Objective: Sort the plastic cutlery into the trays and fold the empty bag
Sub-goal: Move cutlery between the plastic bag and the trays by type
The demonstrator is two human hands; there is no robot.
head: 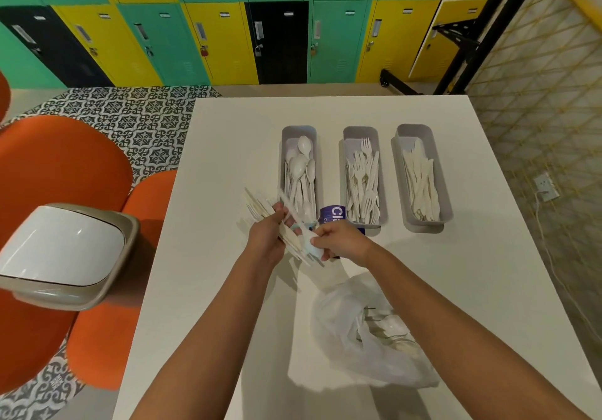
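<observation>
Three grey trays stand side by side on the white table [228, 146]: the spoon tray [284, 159] at the left, the fork tray [382, 162] in the middle, the knife tray [441, 172] at the right. My left hand [265, 237] grips a fanned bundle of white cutlery [257, 203] in front of the spoon tray. My right hand [342, 240] pinches a white spoon [309, 245] by its bowl, its handle crossing the bundle. A clear plastic bag [368, 325] with several pieces inside lies near the front.
A purple label or packet [334, 214] lies between the spoon and fork trays, partly under my right hand. A white-lidded bin [62, 253] and orange chairs [65, 165] stand left of the table. Lockers line the back wall.
</observation>
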